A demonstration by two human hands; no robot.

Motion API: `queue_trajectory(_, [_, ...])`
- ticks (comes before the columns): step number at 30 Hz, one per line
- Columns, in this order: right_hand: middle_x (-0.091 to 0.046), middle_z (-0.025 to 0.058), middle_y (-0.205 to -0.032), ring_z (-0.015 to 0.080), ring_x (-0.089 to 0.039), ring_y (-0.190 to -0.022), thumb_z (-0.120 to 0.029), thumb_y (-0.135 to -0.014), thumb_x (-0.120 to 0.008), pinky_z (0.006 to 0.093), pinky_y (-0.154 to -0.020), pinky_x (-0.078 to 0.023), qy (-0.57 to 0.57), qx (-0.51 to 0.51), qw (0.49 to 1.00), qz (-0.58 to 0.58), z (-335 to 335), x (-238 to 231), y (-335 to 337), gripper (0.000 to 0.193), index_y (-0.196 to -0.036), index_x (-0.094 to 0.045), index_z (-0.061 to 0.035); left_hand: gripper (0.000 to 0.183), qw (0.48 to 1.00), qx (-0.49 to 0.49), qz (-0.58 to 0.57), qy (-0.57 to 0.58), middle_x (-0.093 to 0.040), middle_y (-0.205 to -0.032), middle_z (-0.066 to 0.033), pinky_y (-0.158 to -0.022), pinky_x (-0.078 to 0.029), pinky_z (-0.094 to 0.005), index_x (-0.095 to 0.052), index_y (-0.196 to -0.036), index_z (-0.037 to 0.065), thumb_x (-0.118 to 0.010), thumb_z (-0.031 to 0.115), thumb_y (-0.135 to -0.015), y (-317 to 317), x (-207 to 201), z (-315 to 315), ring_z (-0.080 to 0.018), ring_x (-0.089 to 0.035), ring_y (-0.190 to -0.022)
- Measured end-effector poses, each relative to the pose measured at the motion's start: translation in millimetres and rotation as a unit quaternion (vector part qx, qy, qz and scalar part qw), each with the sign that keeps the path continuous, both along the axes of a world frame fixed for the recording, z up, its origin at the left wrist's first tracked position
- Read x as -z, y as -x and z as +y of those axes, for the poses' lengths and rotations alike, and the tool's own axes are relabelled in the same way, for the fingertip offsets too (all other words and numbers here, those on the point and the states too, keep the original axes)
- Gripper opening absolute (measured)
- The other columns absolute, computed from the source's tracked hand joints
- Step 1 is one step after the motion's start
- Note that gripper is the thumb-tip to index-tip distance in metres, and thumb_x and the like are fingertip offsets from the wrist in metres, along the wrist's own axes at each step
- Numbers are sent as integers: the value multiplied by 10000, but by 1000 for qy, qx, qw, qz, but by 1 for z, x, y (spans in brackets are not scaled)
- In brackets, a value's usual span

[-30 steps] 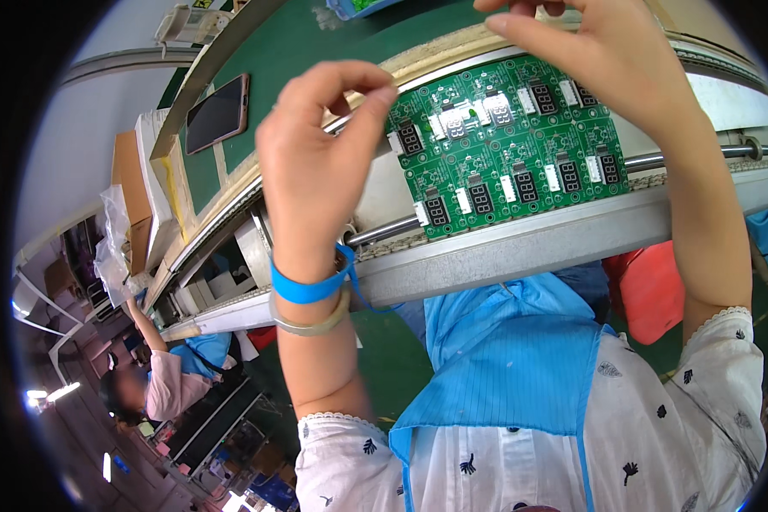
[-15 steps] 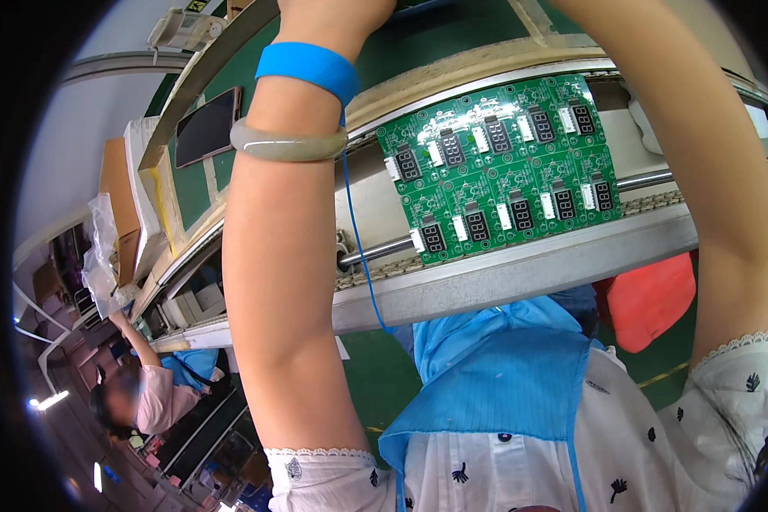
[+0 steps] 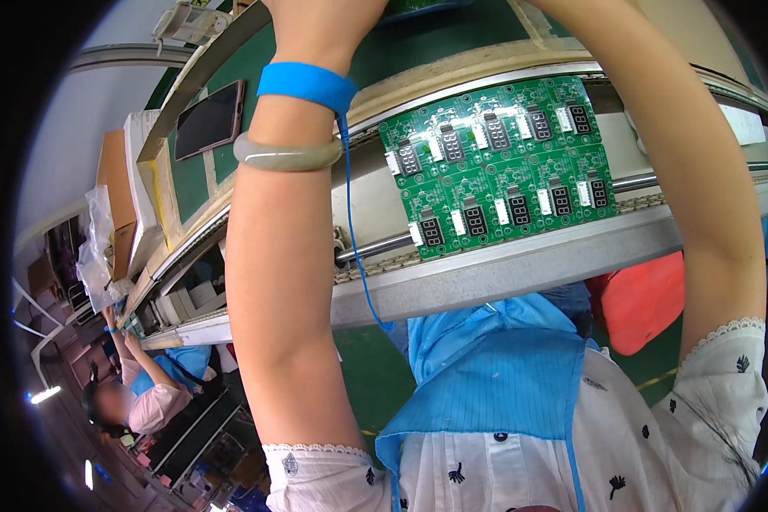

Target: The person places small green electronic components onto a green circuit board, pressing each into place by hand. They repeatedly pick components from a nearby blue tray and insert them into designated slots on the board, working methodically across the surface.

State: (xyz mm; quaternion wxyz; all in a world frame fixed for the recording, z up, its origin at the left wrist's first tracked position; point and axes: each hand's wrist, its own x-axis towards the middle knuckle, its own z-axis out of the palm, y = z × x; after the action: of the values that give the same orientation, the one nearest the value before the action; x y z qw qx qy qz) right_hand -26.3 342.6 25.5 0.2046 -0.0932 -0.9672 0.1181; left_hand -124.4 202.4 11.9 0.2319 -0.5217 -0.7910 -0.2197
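My left hand [image 3: 328,30] reaches past the top edge, so only its back and wrist show and its fingers are cut off. A blue wrist strap [image 3: 307,84] with a thin blue cord and a pale bangle [image 3: 288,154] circle that arm. My right forearm [image 3: 657,94] rises along the right side, its hand out of the picture. Between my arms a green circuit board panel [image 3: 503,171] lies across the conveyor rails, with several black digit displays and white connectors in two rows. Beside my left hand, at the top edge, a dark item with some green [image 3: 422,8] is partly visible.
A metal rail [image 3: 520,266] runs in front of me. A phone [image 3: 209,121] lies on the green bench at left, near a cardboard box [image 3: 119,192] and clear plastic. A red stool [image 3: 636,303] stands below the rail. A co-worker [image 3: 149,392] sits at the lower left.
My right arm has shifted left and my left hand's back sits slightly lower. More of the dark item at the top shows. The circuit board panel stays put. The co-worker's arms have moved.
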Motion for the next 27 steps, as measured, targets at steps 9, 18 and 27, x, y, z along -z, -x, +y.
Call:
queue_trajectory(9, [-720,60,-874,111,-658,-812,-71,-854,-691,253,-739,-524,422,-52,900,100,-3,-6,-75,142,-960,-719,19,114,892,65,-434,-107,-722,-797,-64,-618,-489,-207,-728,-910,-60,-688,14,-832,-54,-30,-35,-71,-626,-695])
queue_trajectory(18, [-665,7,-950,95,-621,-939,-145,-924,-705,268,-851,-512,495,-91,864,7,7,17,-152,286,-1196,-694,-57,204,802,165,-573,-29,-739,-1019,-61,-865,-506,-240,-738,-1112,-19,-677,56,-931,-98,-14,-67,-101,-660,-944])
queue_trajectory(27, [-731,58,-1023,115,-681,-943,-91,-902,-728,252,-845,-553,581,-56,812,7,3,30,-166,185,-1076,-720,-28,175,759,128,-634,-81,-737,-964,-55,-799,-518,-218,-731,-1069,-7,-723,60,-907,-115,3,-72,-88,-662,-896])
